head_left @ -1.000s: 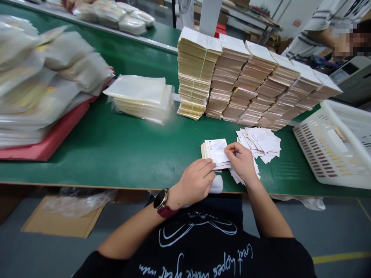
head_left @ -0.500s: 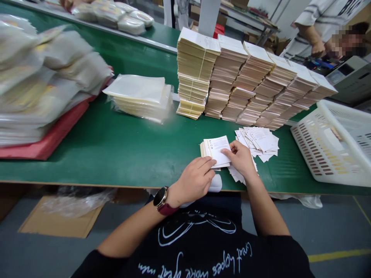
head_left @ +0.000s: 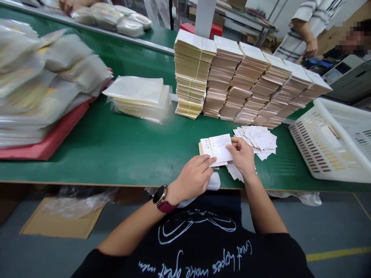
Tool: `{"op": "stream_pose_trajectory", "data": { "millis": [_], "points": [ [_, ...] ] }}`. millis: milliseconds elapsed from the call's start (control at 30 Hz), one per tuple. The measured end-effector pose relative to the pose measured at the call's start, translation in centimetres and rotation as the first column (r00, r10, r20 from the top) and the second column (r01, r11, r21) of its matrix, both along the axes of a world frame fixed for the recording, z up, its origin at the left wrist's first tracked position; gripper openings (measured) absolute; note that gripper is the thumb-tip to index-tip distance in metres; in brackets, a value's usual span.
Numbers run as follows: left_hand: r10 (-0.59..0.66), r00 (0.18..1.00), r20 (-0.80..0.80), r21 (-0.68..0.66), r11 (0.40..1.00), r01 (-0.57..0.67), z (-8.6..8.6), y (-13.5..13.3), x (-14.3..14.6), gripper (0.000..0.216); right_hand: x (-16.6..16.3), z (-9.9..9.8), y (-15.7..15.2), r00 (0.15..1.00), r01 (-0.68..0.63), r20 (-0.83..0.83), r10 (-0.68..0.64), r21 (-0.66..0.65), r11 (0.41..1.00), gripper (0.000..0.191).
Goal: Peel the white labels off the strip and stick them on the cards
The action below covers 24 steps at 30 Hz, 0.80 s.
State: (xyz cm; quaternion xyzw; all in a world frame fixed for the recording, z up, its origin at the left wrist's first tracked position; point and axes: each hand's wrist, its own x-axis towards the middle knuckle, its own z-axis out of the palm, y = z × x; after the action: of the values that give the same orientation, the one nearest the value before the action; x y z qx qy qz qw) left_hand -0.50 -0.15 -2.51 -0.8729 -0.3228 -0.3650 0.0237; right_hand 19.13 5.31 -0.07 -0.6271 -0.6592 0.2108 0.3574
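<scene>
A small stack of printed white cards (head_left: 204,146) lies near the table's front edge. My left hand (head_left: 196,175) grips it from the near left side, fingertips over the top and thumb hidden. The top printed card (head_left: 220,143) sticks out to the right of the stack, its right edge pinched between thumb and fingers of my right hand (head_left: 243,157). Behind and right of that hand spreads a loose pile of cards (head_left: 263,139); a few more lie partly under it. A rounded white object (head_left: 213,181) shows at the table edge beside my left hand.
Tall stacks of cards (head_left: 223,73) stand in a row behind. A plastic-wrapped stack (head_left: 136,96) lies left of them, with heaped filled clear bags (head_left: 52,85) farther left. A white plastic basket (head_left: 330,146) stands at right. Other people's hands show across the green table (head_left: 121,154).
My right hand has drawn the top card slightly to the right, baring more of the card beneath. My left hand stays on the stack. The view has shifted slightly.
</scene>
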Motion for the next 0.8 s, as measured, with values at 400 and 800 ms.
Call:
{"op": "stream_pose_trajectory", "data": {
  "millis": [400, 800],
  "points": [
    [-0.022, 0.981, 0.191, 0.041, 0.999, 0.014, 0.1, -0.1, -0.3, 0.01, 4.7, 1.8, -2.9, 0.796, 0.124, 0.582, -0.169, 0.116, 0.985, 0.04],
    [0.077, 0.939, 0.335, -0.004, 0.997, -0.081, 0.4, -0.3, -0.5, 0.013, -1.3, 0.1, -8.6, 0.902, -0.28, -0.32, 0.29, 0.079, 0.957, 0.006]
  ]
}}
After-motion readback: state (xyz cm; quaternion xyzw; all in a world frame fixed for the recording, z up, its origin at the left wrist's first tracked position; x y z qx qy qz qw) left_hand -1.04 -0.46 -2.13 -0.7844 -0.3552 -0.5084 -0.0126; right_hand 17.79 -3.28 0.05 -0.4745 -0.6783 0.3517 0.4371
